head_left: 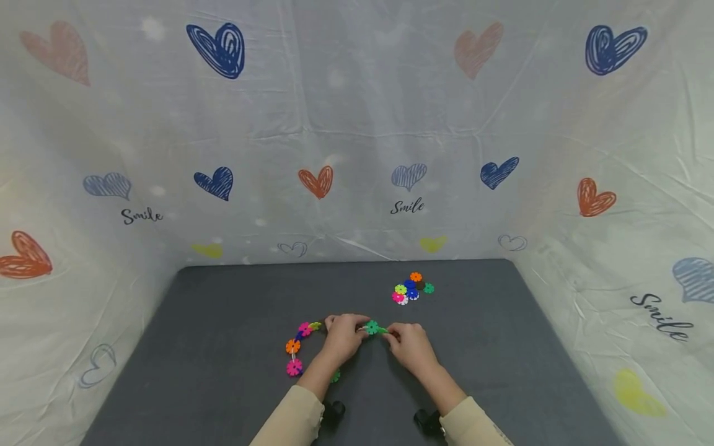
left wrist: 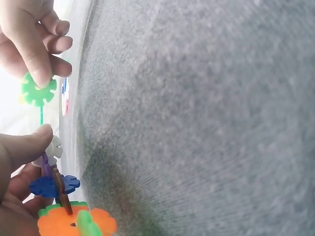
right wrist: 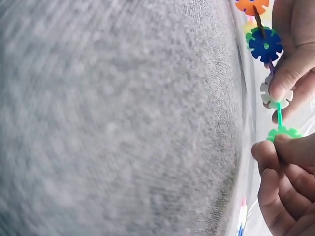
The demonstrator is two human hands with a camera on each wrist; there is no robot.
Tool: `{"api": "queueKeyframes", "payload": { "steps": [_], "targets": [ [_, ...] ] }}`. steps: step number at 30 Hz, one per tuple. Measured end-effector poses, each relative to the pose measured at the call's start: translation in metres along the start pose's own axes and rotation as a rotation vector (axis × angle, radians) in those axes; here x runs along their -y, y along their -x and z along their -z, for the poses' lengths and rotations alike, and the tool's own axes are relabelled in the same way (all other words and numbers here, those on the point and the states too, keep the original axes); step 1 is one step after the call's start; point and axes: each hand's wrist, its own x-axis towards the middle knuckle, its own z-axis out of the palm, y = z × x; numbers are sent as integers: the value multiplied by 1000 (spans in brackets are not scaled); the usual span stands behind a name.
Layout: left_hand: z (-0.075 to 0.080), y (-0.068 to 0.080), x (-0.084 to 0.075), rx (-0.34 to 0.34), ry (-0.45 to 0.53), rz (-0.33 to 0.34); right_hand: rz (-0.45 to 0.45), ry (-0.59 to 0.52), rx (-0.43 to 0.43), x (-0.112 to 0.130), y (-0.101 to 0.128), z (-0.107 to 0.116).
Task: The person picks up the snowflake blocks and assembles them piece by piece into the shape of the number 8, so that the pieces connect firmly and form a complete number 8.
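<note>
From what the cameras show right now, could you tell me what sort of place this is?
Probably a makeshift tabletop recording booth: a grey felt mat enclosed on three sides by a heart-printed "Smile" sheet, with only a snowflake-disc chain and a loose disc pile on it.

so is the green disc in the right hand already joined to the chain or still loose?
Joined. The green disc, pinched by the right hand, links through an edge-on green piece to the white disc held by the left hand.
</note>
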Motion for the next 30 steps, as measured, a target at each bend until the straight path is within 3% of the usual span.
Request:
{"api": "queueKeyframes", "payload": {
  "steps": [12,23,30],
  "targets": [
    [-1,0,-2,16,-42,-16,73,123,-41,5,3,-1],
    [-4,6,-3,-8,-44,-13,-4,181,50,12,2,4],
    [-5,6,-4,3,-67,-34,32,185,30,13,3,2]
  ]
}}
